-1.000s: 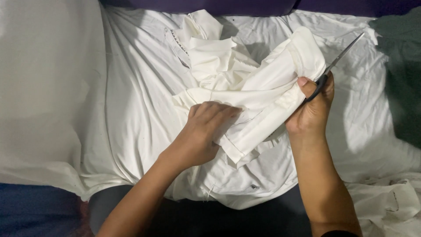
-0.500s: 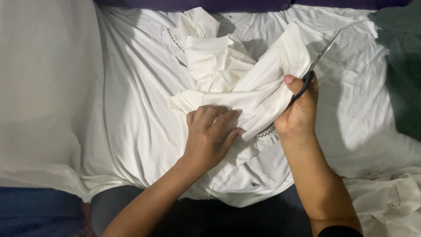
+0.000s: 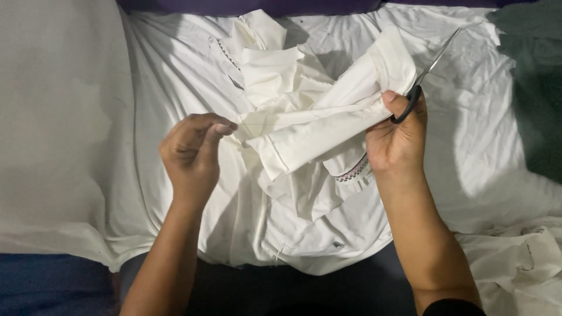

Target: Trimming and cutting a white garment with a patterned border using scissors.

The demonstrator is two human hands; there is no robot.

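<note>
A cream-white garment lies bunched on a white sheet. My right hand grips a folded sleeve-like part of it and also holds black-handled scissors, whose blades point up and to the right. My left hand is raised at the garment's left edge, thumb and fingers pinched on a thin bit of fabric or thread. A patterned trim strip shows just under the held fold.
More white cloth is heaped at the lower right. A plain white panel of fabric covers the left side. Dark blue fabric shows along the bottom edge, and a dark green surface at the right.
My left hand lifted off the garment's middle and moved left, now pinching at its edge. My right hand stayed on the fold with the scissors, raising it slightly.
</note>
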